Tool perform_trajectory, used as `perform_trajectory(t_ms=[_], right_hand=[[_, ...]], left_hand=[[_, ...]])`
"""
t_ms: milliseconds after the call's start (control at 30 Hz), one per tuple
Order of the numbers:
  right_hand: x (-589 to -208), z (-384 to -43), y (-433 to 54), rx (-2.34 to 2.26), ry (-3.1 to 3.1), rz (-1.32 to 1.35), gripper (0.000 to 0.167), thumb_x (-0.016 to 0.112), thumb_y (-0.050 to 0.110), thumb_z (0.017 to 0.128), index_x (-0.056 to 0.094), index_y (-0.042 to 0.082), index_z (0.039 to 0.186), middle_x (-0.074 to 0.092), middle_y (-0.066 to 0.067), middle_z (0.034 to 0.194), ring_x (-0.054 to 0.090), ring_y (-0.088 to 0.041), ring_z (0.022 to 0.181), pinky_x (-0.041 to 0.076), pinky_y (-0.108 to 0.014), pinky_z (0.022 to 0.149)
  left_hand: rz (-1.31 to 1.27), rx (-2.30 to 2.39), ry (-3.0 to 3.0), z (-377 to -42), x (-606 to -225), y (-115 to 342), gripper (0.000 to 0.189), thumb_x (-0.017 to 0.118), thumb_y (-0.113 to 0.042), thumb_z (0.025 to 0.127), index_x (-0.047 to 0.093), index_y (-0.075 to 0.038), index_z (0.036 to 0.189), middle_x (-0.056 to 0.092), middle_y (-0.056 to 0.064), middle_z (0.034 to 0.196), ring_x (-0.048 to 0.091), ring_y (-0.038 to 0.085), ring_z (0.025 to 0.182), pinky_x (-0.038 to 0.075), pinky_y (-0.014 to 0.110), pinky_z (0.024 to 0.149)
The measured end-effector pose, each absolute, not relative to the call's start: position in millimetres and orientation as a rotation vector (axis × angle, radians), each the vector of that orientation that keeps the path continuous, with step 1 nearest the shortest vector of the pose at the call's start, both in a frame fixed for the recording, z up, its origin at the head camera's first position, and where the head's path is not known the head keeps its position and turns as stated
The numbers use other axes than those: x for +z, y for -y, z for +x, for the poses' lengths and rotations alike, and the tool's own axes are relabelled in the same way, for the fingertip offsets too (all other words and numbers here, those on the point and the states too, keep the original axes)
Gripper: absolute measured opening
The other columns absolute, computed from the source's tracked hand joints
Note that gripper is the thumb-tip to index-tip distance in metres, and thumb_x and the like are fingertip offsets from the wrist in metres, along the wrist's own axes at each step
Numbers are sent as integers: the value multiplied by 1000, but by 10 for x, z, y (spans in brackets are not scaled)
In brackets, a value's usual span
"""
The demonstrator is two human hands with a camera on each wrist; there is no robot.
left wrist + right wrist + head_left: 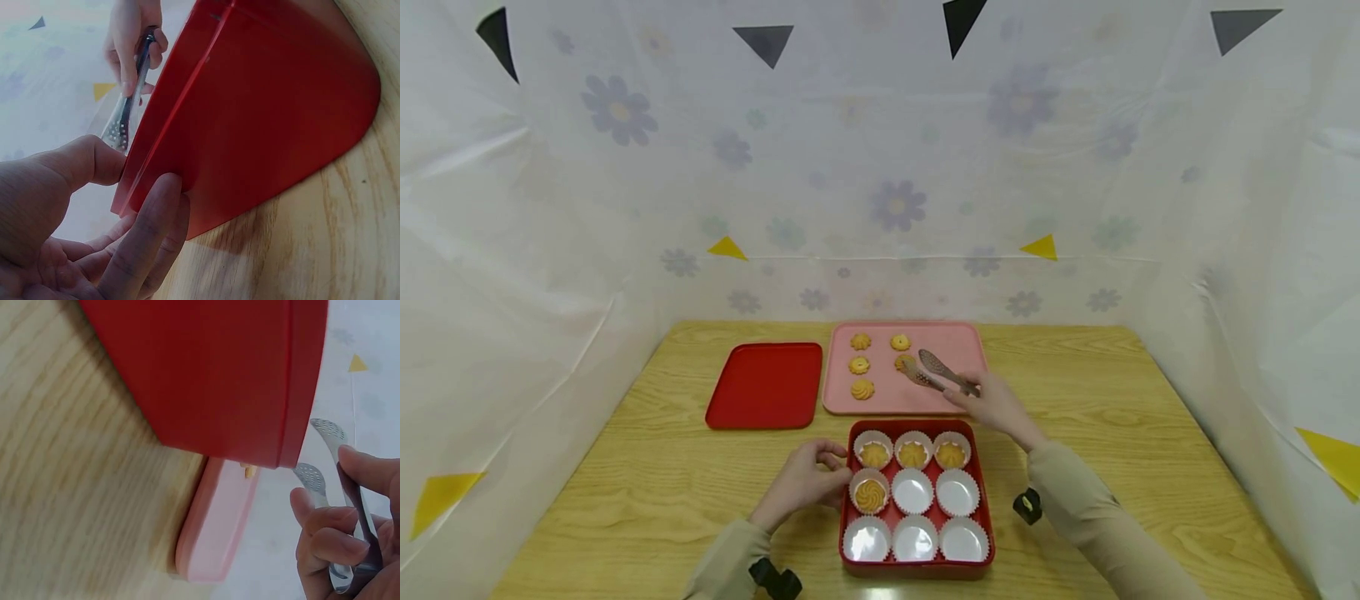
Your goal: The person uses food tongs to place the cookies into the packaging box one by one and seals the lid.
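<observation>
My right hand (992,404) holds a pair of metal serving tongs (934,363) over the pink tray (955,342). The tongs' perforated tips stand apart, one overlapping a cookie (903,361) in the head view. With its thumb and fingers, my left hand (807,479) grips the left rim of a red box (275,106). White paper cups (912,491) line the box in rows. Piped cookies sit in all three back cups, and a swirled cookie (870,496) lies in the middle row's left cup. White bottoms show in the other cups.
Several more cookies (862,389) lie on the pink tray, mostly towards its left side. A flat red lid-like tray (767,385) rests on the wooden table (1075,375) to the left. A white floral sheet (850,167) hangs behind and at both sides.
</observation>
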State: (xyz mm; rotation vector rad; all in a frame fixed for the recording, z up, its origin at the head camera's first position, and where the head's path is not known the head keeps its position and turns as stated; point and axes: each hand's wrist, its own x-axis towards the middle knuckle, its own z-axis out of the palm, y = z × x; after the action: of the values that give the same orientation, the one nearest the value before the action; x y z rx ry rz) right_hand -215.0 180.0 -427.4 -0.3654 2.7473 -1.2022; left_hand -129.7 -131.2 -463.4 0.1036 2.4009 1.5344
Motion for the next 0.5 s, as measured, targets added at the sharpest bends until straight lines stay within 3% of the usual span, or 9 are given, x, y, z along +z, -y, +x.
perform_trajectory(t_ms=[267, 500], right_hand=[[-4221, -2276, -1779, -987, -2785, -306, 28, 66, 27, 96, 59, 5, 81, 45, 2, 62, 38, -11, 53, 32, -23, 48], [-4180, -2443, -1743, -765, -2822, -291, 33, 67, 29, 96, 55, 9, 73, 38, 3, 61, 35, -12, 56, 30, -26, 51]], left_hand=[[168, 1500, -2468, -1292, -4628, 1334, 34, 72, -11, 81, 62, 5, 110, 67, 11, 85, 64, 12, 67, 55, 24, 62], [164, 1498, -2447, -1301, -4625, 1323, 35, 72, -11, 83, 61, 5, 112, 66, 11, 87, 65, 13, 68, 57, 26, 63]])
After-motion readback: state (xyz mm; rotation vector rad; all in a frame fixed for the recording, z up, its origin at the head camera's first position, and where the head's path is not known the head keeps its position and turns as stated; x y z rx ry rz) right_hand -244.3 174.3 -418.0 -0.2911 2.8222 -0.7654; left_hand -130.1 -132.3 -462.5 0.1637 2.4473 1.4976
